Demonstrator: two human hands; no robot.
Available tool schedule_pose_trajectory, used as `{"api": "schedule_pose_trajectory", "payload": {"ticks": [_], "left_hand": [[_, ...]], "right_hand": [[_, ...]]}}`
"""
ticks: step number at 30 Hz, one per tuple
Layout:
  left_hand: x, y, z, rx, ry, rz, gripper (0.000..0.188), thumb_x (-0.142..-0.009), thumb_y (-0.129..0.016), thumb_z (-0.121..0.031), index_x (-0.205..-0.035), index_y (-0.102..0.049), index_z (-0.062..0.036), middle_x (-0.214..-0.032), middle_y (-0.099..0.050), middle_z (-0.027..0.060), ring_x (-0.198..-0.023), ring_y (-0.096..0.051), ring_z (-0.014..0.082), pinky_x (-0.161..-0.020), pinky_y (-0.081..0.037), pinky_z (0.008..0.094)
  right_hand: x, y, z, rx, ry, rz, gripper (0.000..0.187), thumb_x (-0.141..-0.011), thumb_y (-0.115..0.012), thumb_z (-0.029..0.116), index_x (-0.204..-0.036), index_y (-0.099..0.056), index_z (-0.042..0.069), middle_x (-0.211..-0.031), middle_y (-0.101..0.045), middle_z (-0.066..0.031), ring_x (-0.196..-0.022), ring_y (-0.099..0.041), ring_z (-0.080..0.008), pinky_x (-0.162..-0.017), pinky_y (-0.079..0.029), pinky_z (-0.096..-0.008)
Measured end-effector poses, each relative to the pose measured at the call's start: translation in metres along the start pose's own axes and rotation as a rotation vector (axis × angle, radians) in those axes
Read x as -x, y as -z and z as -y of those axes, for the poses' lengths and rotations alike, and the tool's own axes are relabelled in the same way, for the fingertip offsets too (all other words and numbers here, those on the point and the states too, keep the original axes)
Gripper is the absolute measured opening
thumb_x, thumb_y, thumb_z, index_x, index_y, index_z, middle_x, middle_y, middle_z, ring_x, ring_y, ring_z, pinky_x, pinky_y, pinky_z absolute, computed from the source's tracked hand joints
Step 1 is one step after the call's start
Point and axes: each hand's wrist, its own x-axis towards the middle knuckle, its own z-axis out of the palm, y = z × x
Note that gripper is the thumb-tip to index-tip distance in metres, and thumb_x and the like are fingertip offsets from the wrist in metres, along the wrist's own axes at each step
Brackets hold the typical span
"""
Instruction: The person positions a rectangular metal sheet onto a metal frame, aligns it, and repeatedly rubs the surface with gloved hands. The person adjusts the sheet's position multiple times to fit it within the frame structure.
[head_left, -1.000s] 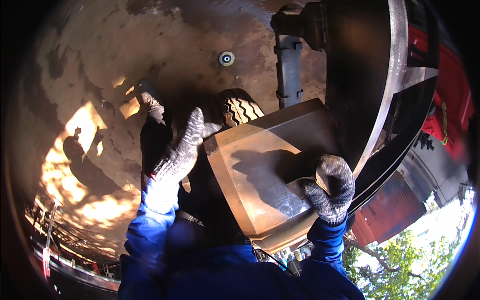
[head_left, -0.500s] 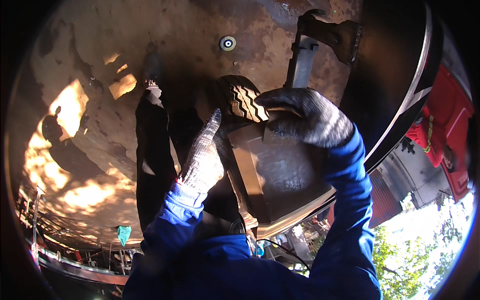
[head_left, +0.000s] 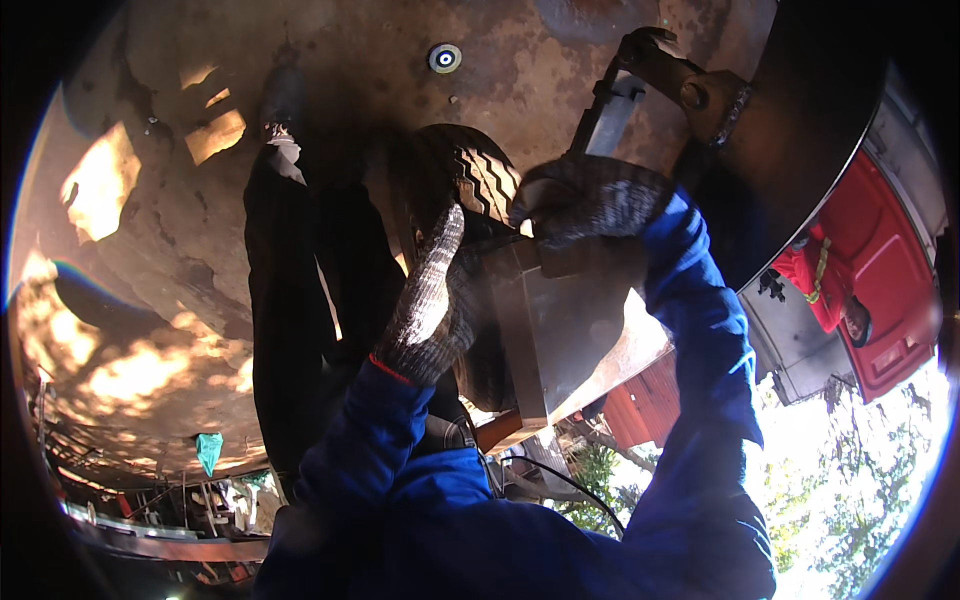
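Note:
My left hand (head_left: pixel 430 300), in a grey knitted glove with a red cuff edge, is held upright beside a grey metal box-shaped part (head_left: pixel 520 350). One long digit stretches upward near a small black tyre (head_left: pixel 485 180) with zigzag tread. The other fingers of that hand lie in shadow. Just right of the tyre is my right hand (head_left: pixel 595 200), also gloved, its fingers and thumb curled toward each other above the top edge of the box. Whatever lies between those fingertips is too dark to make out.
A metal post with a hooked bracket (head_left: pixel 675 80) rises beyond my right hand. A round disc (head_left: pixel 445 58) lies on the brown, stained floor (head_left: pixel 350 60). At far right a person in red (head_left: pixel 825 290) is by a red panel (head_left: pixel 880 270). A teal cloth (head_left: pixel 208 452) hangs at lower left.
The view has shifted, with more of the tyre and the red panel showing. My right hand has curled more tightly and tilted lower at the wrist. My left hand stays beside the box.

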Motion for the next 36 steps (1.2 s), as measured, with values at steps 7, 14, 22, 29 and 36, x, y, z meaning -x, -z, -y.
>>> {"api": "schedule_pose_trajectory", "payload": {"ticks": [7,14,22,29,36], "left_hand": [[-0.003,0.004,0.001,0.112,0.015,0.014,0.037,-0.105,-0.055,-0.034,-0.125,-0.065,-0.0042,-0.12,-0.071,0.0116,-0.109,-0.068,0.0224,-0.095,-0.054,0.0364],[-0.001,-0.004,-0.005,-0.041,0.03,-0.151,0.042,-0.104,-0.056,-0.038,-0.127,-0.064,-0.0038,-0.12,-0.071,0.0138,-0.109,-0.068,0.0237,-0.097,-0.053,0.0374],[-0.004,-0.005,0.002,0.023,0.011,-0.091,0.042,-0.104,-0.059,-0.038,-0.132,-0.06,-0.0072,-0.124,-0.068,0.0125,-0.112,-0.064,0.021,-0.097,-0.053,0.0347],[-0.01,0.007,-0.001,0.125,0.055,0.072,0.039,-0.104,-0.057,-0.036,-0.131,-0.061,-0.0075,-0.118,-0.07,0.0116,-0.108,-0.066,0.0207,-0.098,-0.052,0.0347],[-0.005,0.001,-0.001,0.165,0.085,0.087,0.05,-0.105,-0.053,-0.042,-0.128,-0.062,0.0005,-0.118,-0.071,0.0168,-0.107,-0.067,0.0269,-0.102,-0.049,0.0396]], "right_hand": [[0.0,0.006,0.006,0.053,0.061,0.064,0.042,-0.085,-0.081,0.01,-0.123,-0.066,0.001,-0.112,-0.072,-0.0073,-0.105,-0.065,-0.0143,-0.093,-0.052,-0.0306],[-0.001,-0.008,0.018,0.188,0.089,-0.081,0.034,-0.086,-0.08,0.013,-0.117,-0.069,0.002,-0.109,-0.073,-0.0091,-0.105,-0.065,-0.0163,-0.095,-0.05,-0.0332],[0.001,-0.009,0.008,0.245,0.236,-0.108,0.03,-0.089,-0.076,0.011,-0.116,-0.068,0.001,-0.108,-0.073,-0.0098,-0.104,-0.066,-0.0164,-0.094,-0.052,-0.0328],[-0.002,-0.029,0.031,0.18,0.284,-0.148,0.031,-0.091,-0.073,0.015,-0.118,-0.067,0.002,-0.102,-0.073,-0.0095,-0.1,-0.068,-0.0203,-0.091,-0.053,-0.0342],[0.008,-0.043,0.036,-0.155,0.163,-0.208,0.023,-0.09,-0.073,0.018,-0.107,-0.072,0.002,-0.105,-0.071,-0.0109,-0.106,-0.066,-0.0207,-0.091,-0.053,-0.0345]]}}
